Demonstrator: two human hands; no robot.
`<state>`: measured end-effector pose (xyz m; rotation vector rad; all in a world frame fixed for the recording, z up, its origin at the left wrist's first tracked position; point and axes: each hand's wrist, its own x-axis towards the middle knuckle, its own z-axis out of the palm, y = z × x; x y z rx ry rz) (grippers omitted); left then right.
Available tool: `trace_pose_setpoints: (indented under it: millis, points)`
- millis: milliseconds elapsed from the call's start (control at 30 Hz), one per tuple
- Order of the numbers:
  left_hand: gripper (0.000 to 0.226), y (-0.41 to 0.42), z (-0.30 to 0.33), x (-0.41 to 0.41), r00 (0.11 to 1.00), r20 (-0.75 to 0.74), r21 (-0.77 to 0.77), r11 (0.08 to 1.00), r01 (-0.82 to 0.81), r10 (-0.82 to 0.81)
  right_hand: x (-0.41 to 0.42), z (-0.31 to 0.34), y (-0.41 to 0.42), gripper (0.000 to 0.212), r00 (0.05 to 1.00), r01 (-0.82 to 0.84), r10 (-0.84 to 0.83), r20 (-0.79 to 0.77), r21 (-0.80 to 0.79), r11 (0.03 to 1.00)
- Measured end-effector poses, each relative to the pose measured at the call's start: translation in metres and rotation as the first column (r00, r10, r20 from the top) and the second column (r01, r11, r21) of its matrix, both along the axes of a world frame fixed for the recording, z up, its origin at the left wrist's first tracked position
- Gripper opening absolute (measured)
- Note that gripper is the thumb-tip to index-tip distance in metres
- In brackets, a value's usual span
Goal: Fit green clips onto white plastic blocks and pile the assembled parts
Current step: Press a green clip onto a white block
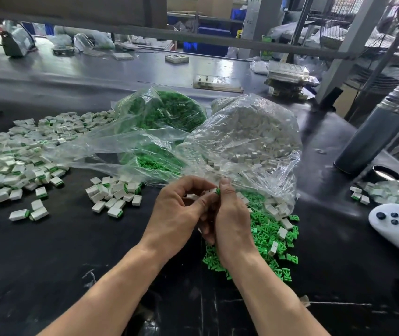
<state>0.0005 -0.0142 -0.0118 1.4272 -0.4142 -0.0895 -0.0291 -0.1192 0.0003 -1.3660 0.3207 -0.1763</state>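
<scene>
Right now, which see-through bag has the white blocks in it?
The bag on the right, just behind the hands, is full of white blocks. The bag beside it on the left holds green clips instead.

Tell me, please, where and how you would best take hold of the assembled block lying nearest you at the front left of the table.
I would pinch the assembled block across its two long white sides, coming straight down from above. It lies flat on the black table, apart from its neighbours, so both sides are free. Its green clip sits at the right end; I would probably keep the fingers off that.
</scene>
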Motion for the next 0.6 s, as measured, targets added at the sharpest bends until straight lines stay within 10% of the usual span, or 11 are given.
trace_pose_setpoints:
  millis: [600]
  points:
    - [0.005,-0.016,0.003,-0.008,0.987,0.021,0.121,0.980,-0.160,0.158,0.004,0.003,0.002,0.068,0.997,0.077,-0.077,0.017,0.005,0.997]
